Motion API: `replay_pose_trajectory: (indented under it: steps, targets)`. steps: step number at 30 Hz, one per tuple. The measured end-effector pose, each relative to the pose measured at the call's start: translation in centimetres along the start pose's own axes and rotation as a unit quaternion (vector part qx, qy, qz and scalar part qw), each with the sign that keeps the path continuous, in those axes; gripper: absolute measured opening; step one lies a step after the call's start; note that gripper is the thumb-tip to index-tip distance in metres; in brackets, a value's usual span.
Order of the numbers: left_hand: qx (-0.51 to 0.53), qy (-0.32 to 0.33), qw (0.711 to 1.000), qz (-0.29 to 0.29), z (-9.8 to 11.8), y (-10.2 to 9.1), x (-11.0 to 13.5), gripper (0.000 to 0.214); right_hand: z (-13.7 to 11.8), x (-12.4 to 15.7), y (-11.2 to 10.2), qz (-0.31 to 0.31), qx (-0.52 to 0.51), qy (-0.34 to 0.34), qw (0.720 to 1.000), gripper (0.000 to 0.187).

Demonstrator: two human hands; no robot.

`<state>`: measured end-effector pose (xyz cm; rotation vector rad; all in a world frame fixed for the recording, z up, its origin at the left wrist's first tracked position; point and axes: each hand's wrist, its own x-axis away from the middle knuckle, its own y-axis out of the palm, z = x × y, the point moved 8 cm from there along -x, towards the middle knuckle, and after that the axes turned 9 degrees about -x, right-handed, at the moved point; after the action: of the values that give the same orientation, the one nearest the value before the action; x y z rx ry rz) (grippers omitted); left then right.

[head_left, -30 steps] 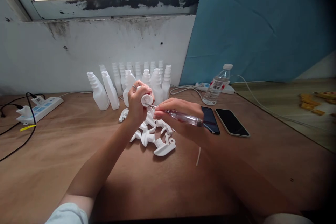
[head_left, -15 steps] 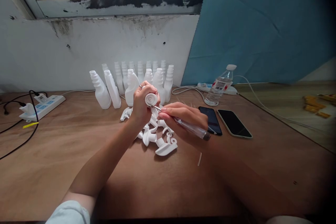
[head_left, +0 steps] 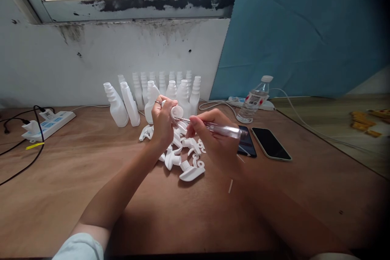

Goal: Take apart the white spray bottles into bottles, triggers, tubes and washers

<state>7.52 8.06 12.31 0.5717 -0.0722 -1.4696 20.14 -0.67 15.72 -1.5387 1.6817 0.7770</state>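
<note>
My left hand (head_left: 163, 120) is closed around a white trigger sprayer head (head_left: 176, 112), its round cap opening facing me. Most of that sprayer is hidden by my fingers. In my right hand (head_left: 215, 138) is a screwdriver (head_left: 224, 129) with a clear handle, gripped like a pen. Its thin metal shaft reaches to the rim of the cap; whether the tip is inside I cannot tell. Below my hands lies a pile of white sprayer parts, among them a sprayer head (head_left: 192, 172) and a small ring (head_left: 200, 164).
Several white bottles (head_left: 116, 107) stand along the wall. At the left is a power strip (head_left: 56, 124) with black cables. To the right are two phones, one dark (head_left: 247, 142) and one pale-edged (head_left: 271, 144), and a water bottle (head_left: 253, 101). A thin white stick (head_left: 230, 186) lies in front.
The screwdriver has swung to lie flatter, its handle end higher, and my right hand has turned with it. The cap in my left hand has tilted, showing more of its opening.
</note>
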Motion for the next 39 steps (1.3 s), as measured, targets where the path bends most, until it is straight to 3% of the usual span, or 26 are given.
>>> replay_pose_trajectory:
  steps: [2, 4, 7, 10, 13, 17, 19, 21, 23, 26, 29, 31, 34, 39]
  targets:
    - [-0.005, 0.003, 1.0, 0.003, 0.1, 0.0, 0.0, 0.027, 0.2, 0.0, -0.1, 0.002, -0.01, 0.019, 1.0, 0.009]
    - [-0.008, 0.004, 1.0, 0.011, 0.1, 0.0, 0.0, 0.028, -0.8, 0.0, 0.2, -0.025, 0.014, -0.053, 0.998, 0.006]
    - [-0.014, 0.001, 1.0, 0.024, 0.2, -0.2, 0.0, 0.028, -2.7, 0.7, 1.3, -0.082, 0.092, -0.2, 0.972, 0.011]
    - [-0.021, 0.007, 0.999, 0.032, 0.3, -0.4, -0.1, 0.026, -2.9, 1.1, 1.7, -0.097, 0.123, -0.232, 0.96, 0.015]
    - [-0.03, 0.016, 0.999, 0.024, 0.5, -0.4, -0.2, 0.024, -2.5, 0.6, 1.0, -0.064, 0.073, -0.182, 0.979, 0.011]
    - [-0.04, 0.036, 0.998, -0.014, 0.7, 0.2, -0.3, 0.022, -0.1, -0.4, 0.0, -0.032, -0.025, 0.012, 0.999, 0.009]
    - [-0.041, 0.036, 0.998, -0.024, 0.6, 0.3, -0.2, 0.02, 0.4, -0.5, -0.1, -0.032, -0.044, 0.056, 0.997, 0.011]
    - [-0.04, 0.035, 0.998, -0.025, 0.5, 0.3, -0.2, 0.02, -0.3, -0.5, 0.0, -0.045, -0.026, 0.009, 0.999, 0.008]
    - [-0.037, 0.039, 0.998, -0.022, 0.5, 0.2, -0.3, 0.02, -1.6, -0.2, 0.6, -0.074, 0.028, -0.094, 0.992, 0.006]
    - [-0.033, 0.052, 0.998, -0.013, 0.8, -0.1, -0.3, 0.019, -2.6, 1.0, 2.0, -0.124, 0.15, -0.234, 0.953, 0.01]
    - [-0.029, 0.058, 0.998, -0.006, 1.2, -0.2, -0.3, 0.019, -2.7, 1.5, 2.3, -0.131, 0.18, -0.28, 0.934, 0.013]
    - [-0.03, 0.058, 0.998, -0.01, 1.4, -0.1, -0.3, 0.019, -2.7, 0.9, 1.4, -0.099, 0.122, -0.239, 0.958, 0.013]
    - [-0.046, 0.068, 0.996, -0.028, 1.8, 0.2, -0.2, 0.021, -2.2, -0.4, 0.1, -0.066, 0.048, -0.126, 0.989, 0.008]
    - [-0.066, 0.064, 0.995, -0.048, 1.6, 0.5, -0.2, 0.023, -2.1, -1.4, -0.2, -0.099, 0.043, -0.043, 0.993, 0.005]
